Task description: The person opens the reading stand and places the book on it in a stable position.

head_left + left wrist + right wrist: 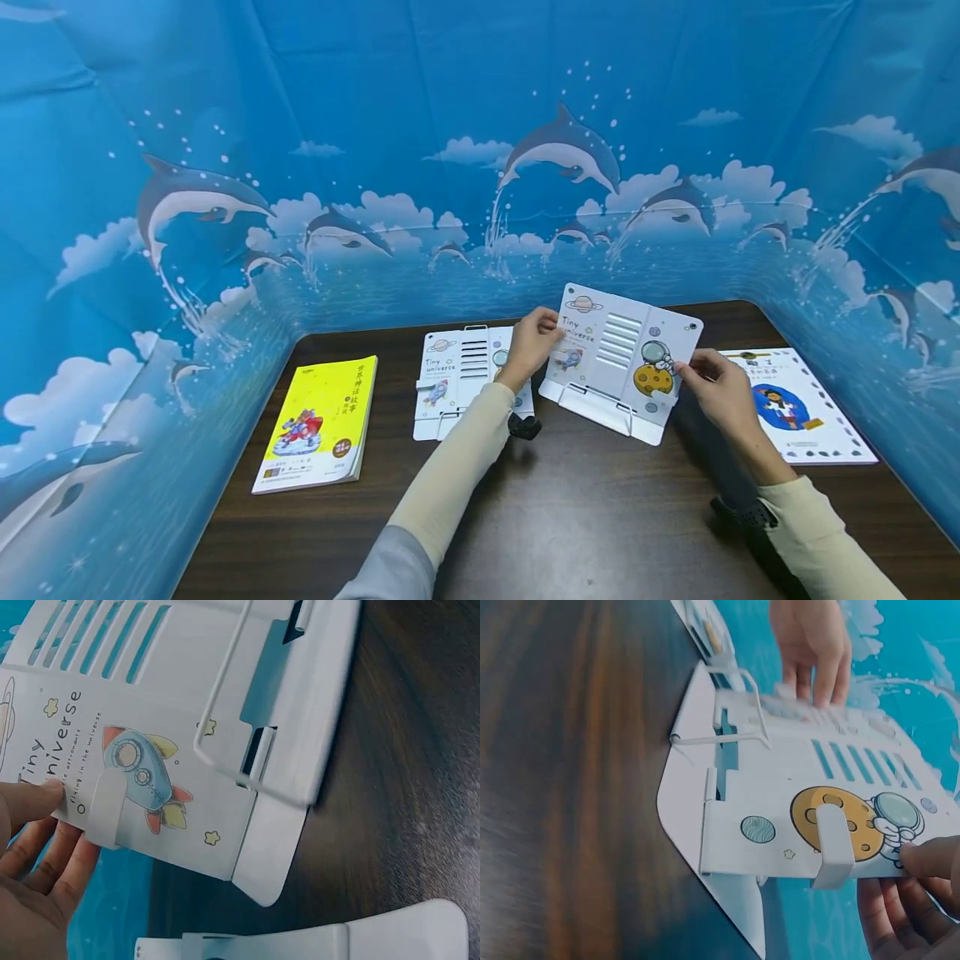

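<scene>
A white book stand (617, 371) with "Tiny universe" print, a rocket and an astronaut on a yellow moon is held tilted above the dark table. My left hand (534, 346) pinches its left edge, thumb on the front near the lettering. At the opposite edge my right hand (726, 396) pinches the panel beside the astronaut, fingers behind it. The left wrist view shows the slots, a white side clip (109, 808) and a bent wire page holder (219, 690) at the lower ledge. A similar clip (834, 844) sits over the moon in the right wrist view.
A second matching book stand (450, 387) stands left of the held one, partly behind my left arm. Farther left lies a yellow book (318, 417). A white book with a blue circle (783, 408) lies to the right. A dolphin-print curtain (420, 283) surrounds the table's back and sides.
</scene>
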Demonstrator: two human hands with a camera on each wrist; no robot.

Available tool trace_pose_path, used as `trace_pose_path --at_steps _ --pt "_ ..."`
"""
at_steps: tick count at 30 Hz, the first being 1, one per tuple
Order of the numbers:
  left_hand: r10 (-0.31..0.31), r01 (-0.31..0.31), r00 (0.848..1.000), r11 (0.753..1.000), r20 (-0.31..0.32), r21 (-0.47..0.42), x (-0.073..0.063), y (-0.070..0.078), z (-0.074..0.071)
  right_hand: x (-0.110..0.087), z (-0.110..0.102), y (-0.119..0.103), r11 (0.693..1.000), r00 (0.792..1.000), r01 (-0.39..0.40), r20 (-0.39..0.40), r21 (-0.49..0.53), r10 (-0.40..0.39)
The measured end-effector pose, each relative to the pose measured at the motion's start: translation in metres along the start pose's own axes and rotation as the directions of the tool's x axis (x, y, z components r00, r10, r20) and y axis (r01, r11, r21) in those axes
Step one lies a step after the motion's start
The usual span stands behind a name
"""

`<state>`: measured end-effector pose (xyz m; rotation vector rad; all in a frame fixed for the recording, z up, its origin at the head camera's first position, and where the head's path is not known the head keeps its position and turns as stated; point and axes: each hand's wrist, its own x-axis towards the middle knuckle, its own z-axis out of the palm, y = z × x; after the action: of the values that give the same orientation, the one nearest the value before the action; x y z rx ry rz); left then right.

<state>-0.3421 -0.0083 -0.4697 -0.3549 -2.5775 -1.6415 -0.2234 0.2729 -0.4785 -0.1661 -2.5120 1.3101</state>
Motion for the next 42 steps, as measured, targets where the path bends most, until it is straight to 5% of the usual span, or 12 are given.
trace_pose_path --at_steps 19,42 --pt "-0.032 0.029 0.995 0.999 -0.093 -0.028 -0.014 -0.009 -0.010 0.083 0.022 -0.003 0.998 1.000 -0.017 0.010 -0.055 0.018" --pt "-0.001 -0.004 0.996 0.999 -0.094 -0.050 -0.012 -0.011 -0.010 0.080 0.020 0.000 0.998 1.000 0.008 0.030 -0.063 -0.006"
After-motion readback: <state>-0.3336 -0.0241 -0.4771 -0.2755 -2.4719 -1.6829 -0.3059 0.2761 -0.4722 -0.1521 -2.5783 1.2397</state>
